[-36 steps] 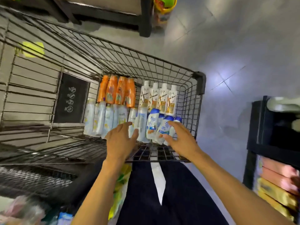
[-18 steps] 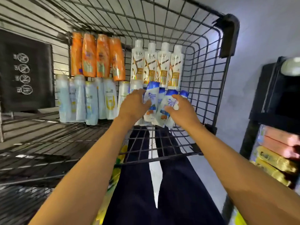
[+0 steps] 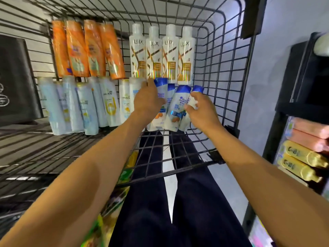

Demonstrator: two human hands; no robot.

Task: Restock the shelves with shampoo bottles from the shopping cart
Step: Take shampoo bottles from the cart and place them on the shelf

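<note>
The black wire shopping cart holds rows of lying shampoo bottles: orange ones at the back left, white and gold ones at the back right, pale blue-white ones at the front left. A small group of white bottles with blue caps lies at the front right. My left hand grips the leftmost blue-capped bottle. My right hand curls its fingers round the rightmost blue-capped bottle. The lower parts of both bottles are hidden by my hands.
A black shelf unit stands to the right of the cart, with pink packs and yellow bottles on a lower level. Grey tiled floor lies between cart and shelf. Colourful packets lie under the cart's near edge.
The view has closed in on the cart. Both hands reached forward from the cart's near edge onto the blue-capped bottles and took hold of them.
</note>
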